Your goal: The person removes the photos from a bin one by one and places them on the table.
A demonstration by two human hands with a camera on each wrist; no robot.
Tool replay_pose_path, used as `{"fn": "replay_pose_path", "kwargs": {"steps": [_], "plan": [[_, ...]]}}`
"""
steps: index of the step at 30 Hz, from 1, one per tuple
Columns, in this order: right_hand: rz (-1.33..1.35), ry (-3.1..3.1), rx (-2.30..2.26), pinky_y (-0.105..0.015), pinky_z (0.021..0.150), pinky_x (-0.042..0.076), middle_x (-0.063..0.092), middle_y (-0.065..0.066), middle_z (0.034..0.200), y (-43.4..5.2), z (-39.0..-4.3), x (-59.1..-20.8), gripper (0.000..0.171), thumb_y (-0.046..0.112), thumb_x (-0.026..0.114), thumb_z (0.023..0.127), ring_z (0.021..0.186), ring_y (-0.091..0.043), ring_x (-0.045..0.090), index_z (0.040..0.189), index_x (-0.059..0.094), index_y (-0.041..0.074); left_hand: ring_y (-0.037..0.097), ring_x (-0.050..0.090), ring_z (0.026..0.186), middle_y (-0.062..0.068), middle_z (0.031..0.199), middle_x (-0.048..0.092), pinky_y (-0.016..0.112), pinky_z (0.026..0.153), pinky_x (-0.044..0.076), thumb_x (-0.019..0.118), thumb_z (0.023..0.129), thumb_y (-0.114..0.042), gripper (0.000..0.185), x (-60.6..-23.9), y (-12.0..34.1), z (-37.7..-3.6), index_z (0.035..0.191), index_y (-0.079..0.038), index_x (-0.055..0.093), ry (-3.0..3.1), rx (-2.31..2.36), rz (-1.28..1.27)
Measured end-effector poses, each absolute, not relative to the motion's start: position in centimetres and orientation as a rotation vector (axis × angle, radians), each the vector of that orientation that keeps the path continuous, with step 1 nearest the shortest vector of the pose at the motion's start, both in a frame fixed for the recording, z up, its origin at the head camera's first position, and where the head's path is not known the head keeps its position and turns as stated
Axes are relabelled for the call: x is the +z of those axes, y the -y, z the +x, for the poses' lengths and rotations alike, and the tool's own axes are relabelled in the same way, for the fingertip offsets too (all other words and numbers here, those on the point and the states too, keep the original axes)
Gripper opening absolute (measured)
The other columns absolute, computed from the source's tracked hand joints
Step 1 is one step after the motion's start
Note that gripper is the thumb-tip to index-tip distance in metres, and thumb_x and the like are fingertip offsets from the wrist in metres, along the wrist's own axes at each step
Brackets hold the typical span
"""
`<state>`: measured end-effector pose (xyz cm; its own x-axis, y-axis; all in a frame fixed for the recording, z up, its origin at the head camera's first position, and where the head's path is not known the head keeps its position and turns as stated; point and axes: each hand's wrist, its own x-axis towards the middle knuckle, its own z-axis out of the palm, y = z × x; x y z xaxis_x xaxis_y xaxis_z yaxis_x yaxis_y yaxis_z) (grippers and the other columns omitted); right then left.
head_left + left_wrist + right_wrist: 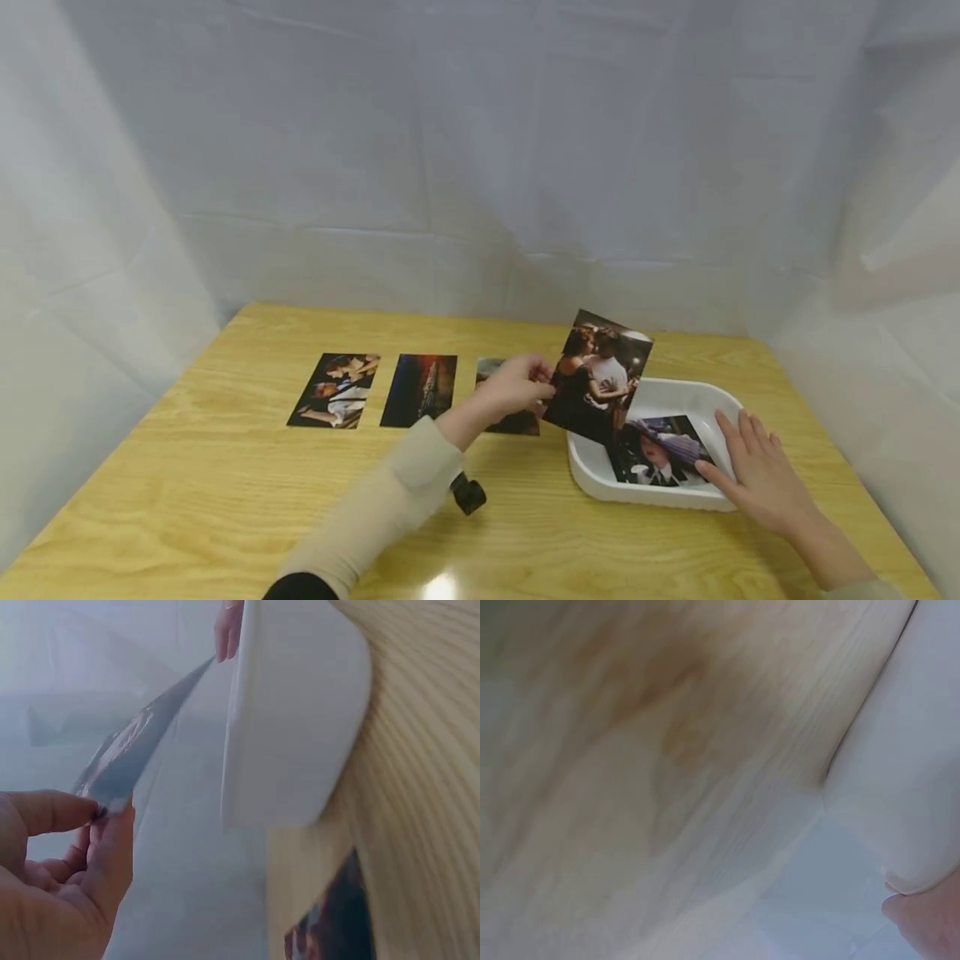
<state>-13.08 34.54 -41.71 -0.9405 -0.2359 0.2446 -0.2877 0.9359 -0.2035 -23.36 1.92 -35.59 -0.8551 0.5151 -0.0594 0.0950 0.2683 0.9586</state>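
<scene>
We see the left hand (513, 385) pinching a glossy photo (597, 377) by its edge between thumb and fingers (112, 844), holding it tilted in the air just above the white tray (720, 398), likely so the print stays unsmudged. The right hand (757, 471) lies flat, fingers straight, on the tray's rim, seemingly steadying the smooth, round-cornered plastic. Another photo in the tray (660, 450) lies flat. Three more prints (420, 389) lie in a row on the wood-grain desk (187, 500).

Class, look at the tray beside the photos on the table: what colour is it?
The tray is plain white, clearest in the head view.
</scene>
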Motion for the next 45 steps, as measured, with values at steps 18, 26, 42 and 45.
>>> {"fn": "replay_pose_path", "kwargs": {"steps": [18,26,42,45], "plan": [[0.417,2.873,0.345,-0.056,0.098,-0.005,0.01,-0.042,0.131,-34.6,-13.1,-41.4,0.073,0.038,0.047,0.089,0.124,-0.05,0.002,0.138,0.014,-0.006,0.013,0.053,0.057,0.009,0.075,0.053,0.025,0.054,0.049,0.052,0.078,0.009,0.012,-39.5,7.7,-17.9,0.082,-0.001,0.045,-1.85,1.679,0.231],[0.417,2.891,0.346,-0.056,0.097,-0.006,0.009,-0.042,0.132,-34.7,-13.2,-41.2,0.073,0.038,0.046,0.09,0.124,-0.049,0.0,0.138,0.012,-0.006,0.01,0.05,0.052,0.006,0.07,0.05,0.02,0.048,0.047,0.054,0.077,0.008,0.015,-41.2,7.9,-16.2,0.075,-0.005,0.045,-1.882,1.594,0.157],[0.418,2.907,0.342,-0.055,0.097,-0.008,0.007,-0.041,0.133,-34.7,-13.2,-41.4,0.073,0.038,0.044,0.091,0.125,-0.047,-0.004,0.139,0.009,-0.004,0.012,0.058,0.045,0.011,0.055,0.06,0.019,0.04,0.044,0.059,0.075,0.001,0.011,-42.1,8.0,-14.9,0.065,0.003,0.06,-2.133,1.307,0.249],[0.416,2.908,0.346,-0.057,0.097,-0.003,0.008,-0.041,0.133,-34.8,-13.4,-41.5,0.073,0.039,0.044,0.09,0.126,-0.047,-0.003,0.139,0.009,-0.003,0.01,0.057,0.044,0.012,0.054,0.06,0.019,0.039,0.043,0.06,0.075,0.001,0.011,-42.0,8.0,-14.8,0.065,0.004,0.062,-2.136,1.309,0.25]]}}
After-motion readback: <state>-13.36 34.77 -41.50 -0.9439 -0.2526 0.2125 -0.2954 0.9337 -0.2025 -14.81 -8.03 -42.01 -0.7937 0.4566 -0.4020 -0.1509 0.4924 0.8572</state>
